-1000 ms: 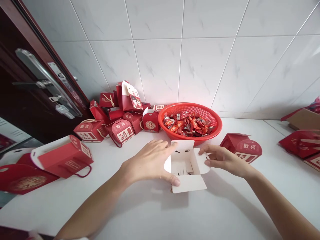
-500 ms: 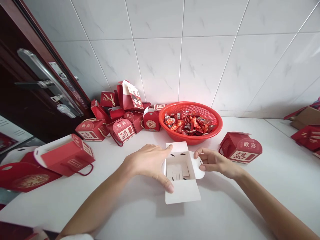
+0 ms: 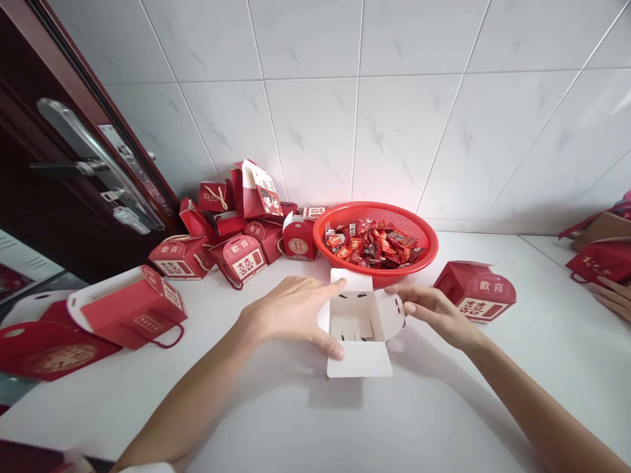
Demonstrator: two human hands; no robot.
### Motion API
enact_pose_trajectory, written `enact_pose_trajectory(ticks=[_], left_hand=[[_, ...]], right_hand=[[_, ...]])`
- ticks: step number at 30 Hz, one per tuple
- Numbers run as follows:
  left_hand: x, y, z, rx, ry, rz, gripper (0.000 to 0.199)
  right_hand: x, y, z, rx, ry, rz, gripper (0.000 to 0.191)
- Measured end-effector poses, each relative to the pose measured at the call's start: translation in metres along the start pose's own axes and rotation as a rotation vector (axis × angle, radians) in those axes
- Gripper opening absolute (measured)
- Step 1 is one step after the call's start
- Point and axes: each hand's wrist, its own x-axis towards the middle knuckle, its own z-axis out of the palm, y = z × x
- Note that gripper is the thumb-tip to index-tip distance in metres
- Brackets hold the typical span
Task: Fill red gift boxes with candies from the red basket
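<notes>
An open box point(image 3: 359, 360), white inside with its flaps spread outward, stands at the middle of the white table point(image 3: 276, 420). My left hand point(image 3: 296, 315) grips its left side, thumb on the near left corner and a finger by the far flap. With my right hand point(image 3: 434, 314), fingers bent together, I hold the rounded right flap at its outer edge. Just behind the box sits a red basket point(image 3: 428, 257) with many red wrapped candies point(image 3: 377, 244) in it. The box's outer walls are mostly hidden.
Several red boxes point(image 3: 241, 256) are piled at the back left, and larger ones point(image 3: 148, 315) lie at the left edge. Another red box point(image 3: 476, 289) is right of my right hand. At the far right another person's hand point(image 3: 616, 295) touches a red box point(image 3: 599, 263).
The open box has tilted, its near flap now higher in view. The right flap stands more upright, with my right fingers at its outer edge. Another person's hand has appeared at the far right.
</notes>
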Motion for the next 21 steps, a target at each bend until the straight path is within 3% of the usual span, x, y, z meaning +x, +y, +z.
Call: enact_pose_trajectory(ticks=[3,8,11,14,17,21], left_hand=[[-0.006,-0.002,-0.006,-0.037,0.067,0.075,0.105],[-0.007,-0.016,-0.020,-0.226,0.317,0.171,0.053],[0.011,-0.032,-0.025,-0.432,0.553,0.217,0.040],[0.046,-0.044,-0.028,-0.524,0.684,0.228,0.037],[0.088,-0.047,-0.030,-0.436,0.628,0.155,0.033],[0.125,-0.048,-0.030,-0.318,0.459,0.085,0.057]], right_hand=[[0.002,-0.004,-0.003,-0.021,0.041,-0.062,0.043],[0.011,-0.029,-0.015,-0.112,0.190,-0.077,0.039],[0.030,-0.043,-0.031,-0.222,0.294,-0.121,0.038],[0.063,-0.045,-0.048,-0.352,0.416,-0.112,0.039],[0.099,-0.033,-0.059,-0.553,0.635,0.063,0.046],[0.126,-0.011,-0.063,-0.676,0.638,0.169,0.073]])
